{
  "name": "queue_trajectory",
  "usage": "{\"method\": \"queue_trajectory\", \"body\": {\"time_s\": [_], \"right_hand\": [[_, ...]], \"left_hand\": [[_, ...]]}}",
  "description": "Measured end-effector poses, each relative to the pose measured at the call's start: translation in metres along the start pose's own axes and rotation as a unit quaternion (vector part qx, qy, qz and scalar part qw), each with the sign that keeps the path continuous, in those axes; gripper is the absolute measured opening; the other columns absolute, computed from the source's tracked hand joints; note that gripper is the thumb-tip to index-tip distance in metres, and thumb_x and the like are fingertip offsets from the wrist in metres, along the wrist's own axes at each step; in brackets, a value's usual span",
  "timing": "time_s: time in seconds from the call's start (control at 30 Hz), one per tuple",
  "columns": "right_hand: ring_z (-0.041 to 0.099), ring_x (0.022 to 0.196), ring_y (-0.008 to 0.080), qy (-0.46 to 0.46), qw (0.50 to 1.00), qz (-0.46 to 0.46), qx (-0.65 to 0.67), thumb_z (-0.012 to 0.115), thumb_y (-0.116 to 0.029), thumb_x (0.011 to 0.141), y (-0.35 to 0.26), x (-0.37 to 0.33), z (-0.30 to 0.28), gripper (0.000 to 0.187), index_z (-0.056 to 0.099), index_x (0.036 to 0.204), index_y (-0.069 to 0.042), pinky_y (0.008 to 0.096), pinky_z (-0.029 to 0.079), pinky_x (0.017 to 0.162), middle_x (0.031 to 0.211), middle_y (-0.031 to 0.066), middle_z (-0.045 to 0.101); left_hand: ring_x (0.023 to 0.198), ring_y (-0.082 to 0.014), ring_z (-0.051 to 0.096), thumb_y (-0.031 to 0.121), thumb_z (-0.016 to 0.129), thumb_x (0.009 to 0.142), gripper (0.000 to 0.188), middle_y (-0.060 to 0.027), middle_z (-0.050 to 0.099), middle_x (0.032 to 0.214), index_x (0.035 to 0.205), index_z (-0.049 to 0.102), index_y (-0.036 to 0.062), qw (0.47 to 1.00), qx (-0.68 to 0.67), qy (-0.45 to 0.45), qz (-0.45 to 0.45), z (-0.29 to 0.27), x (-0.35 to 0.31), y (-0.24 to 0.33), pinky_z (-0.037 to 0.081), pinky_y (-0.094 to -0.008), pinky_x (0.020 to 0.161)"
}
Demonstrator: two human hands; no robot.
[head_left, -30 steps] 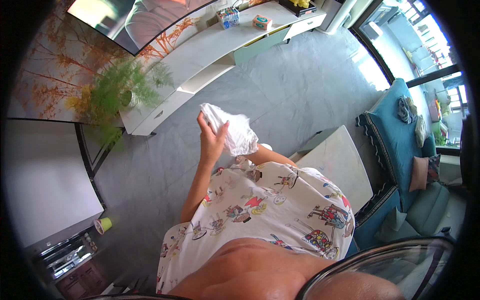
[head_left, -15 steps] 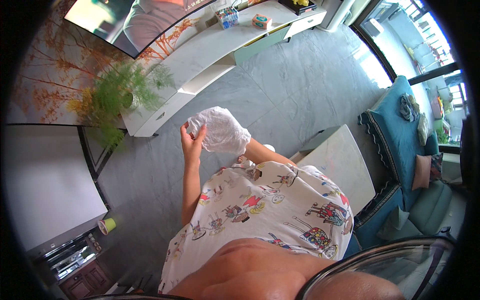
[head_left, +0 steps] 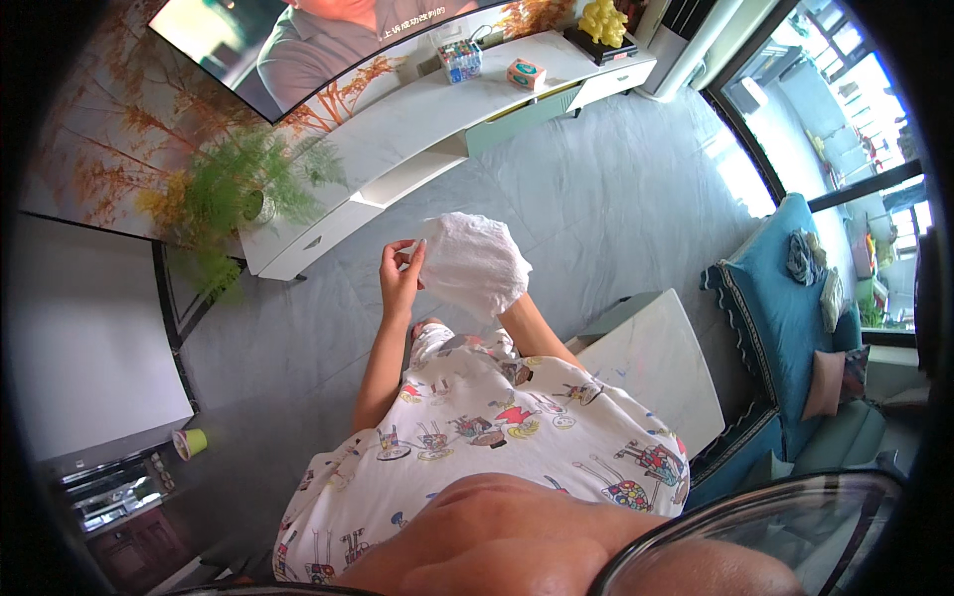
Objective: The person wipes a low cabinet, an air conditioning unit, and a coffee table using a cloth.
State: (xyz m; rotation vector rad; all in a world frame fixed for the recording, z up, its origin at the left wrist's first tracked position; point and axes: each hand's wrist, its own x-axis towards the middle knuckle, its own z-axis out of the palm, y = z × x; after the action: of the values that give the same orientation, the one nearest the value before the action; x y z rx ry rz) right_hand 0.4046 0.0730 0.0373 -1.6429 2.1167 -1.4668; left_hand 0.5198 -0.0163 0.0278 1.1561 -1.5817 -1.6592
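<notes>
Since half a second ago, the white cloth (head_left: 472,263) has puffed out rounder and moved a little to the person's right, and the left hand (head_left: 400,278) now pinches its edge from the side. One cloth is in play. It looks soft, thin and crinkly, shaped like a small bag or cap, and it is held up in the air in front of the chest, above the grey floor (head_left: 616,199).

The left hand has its fingers curled, with the thumb and fingertips closed on the cloth's left rim. The right hand (head_left: 497,288) is tucked inside the cloth (only the forearm shows below it), so I cannot tell how far its fingers are open.

Both arms are bare, and the person wears a white shirt (head_left: 497,427) with little colourful cartoon pictures.

Around them: one long white counter (head_left: 417,129) runs along the wall, smooth and shiny, with drawers. On it sit one small box of coloured things (head_left: 459,60), one little round tin (head_left: 525,73) and one yellow figure (head_left: 604,20). One feathery green plant (head_left: 248,189) stands at its left end. One pale, flat coffee table (head_left: 656,368) is to the right, and one blue sofa (head_left: 770,308) with a pink cushion (head_left: 823,382) is beyond it. One green cup (head_left: 191,442) sits low at the left.
</notes>
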Motion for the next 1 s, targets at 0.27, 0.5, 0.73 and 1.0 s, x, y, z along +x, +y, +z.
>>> {"method": "queue_trajectory", "body": {"time_s": [0.27, 0.5, 0.73, 1.0], "right_hand": [[0.051, 0.064, 0.0266, 0.037, 0.957, -0.04, -0.284, 0.051, -0.024, 0.061, 0.008, 0.012, -0.043, 0.018, 0.051, 0.067, -0.008, 0.0362, 0.04, 0.053, 0.067, 0.0092, 0.05], [0.053, 0.067, 0.027, 0.044, 0.942, 0.087, -0.322, 0.052, -0.02, 0.065, 0.045, 0.017, -0.066, 0.022, 0.053, 0.08, -0.004, 0.0357, 0.043, 0.058, 0.07, 0.0103, 0.052], [0.054, 0.07, 0.025, 0.085, 0.93, 0.129, -0.334, 0.054, -0.02, 0.069, 0.078, 0.031, -0.122, 0.02, 0.052, 0.083, -0.006, 0.0339, 0.044, 0.061, 0.074, 0.0082, 0.054], [0.053, 0.071, 0.0259, 0.134, 0.873, 0.202, -0.423, 0.061, -0.021, 0.063, 0.082, 0.035, -0.194, 0.031, 0.05, 0.089, -0.006, 0.0347, 0.043, 0.063, 0.077, 0.0088, 0.053]], "left_hand": [[0.056, -0.0091, 0.051, 0.022, 0.055, 0.081, 0.025, -0.003, 0.051, 0.079, 0.097, 0.044, 0.0063, 0.987, 0.102, -0.12, -0.019, 0.004, -0.006, -0.019, 0.042, -0.021, 0.049], [0.07, -0.0096, 0.051, 0.017, 0.062, 0.075, 0.015, -0.0024, 0.054, 0.077, 0.083, 0.058, 0.0058, 0.737, 0.158, -0.655, -0.05, 0.014, -0.032, 0.022, 0.042, -0.0234, 0.062], [0.071, -0.0163, 0.051, 0.025, 0.054, 0.079, 0.022, -0.0047, 0.052, 0.082, 0.087, 0.057, 0.0046, 0.637, 0.103, -0.763, 0.039, 0.096, -0.009, 0.039, 0.041, -0.0278, 0.065], [0.079, -0.0179, 0.049, 0.029, 0.049, 0.083, 0.027, -0.0098, 0.051, 0.09, 0.092, 0.051, 0.0032, 0.507, 0.029, -0.846, 0.16, 0.162, 0.015, 0.038, 0.04, -0.0278, 0.067]]}}
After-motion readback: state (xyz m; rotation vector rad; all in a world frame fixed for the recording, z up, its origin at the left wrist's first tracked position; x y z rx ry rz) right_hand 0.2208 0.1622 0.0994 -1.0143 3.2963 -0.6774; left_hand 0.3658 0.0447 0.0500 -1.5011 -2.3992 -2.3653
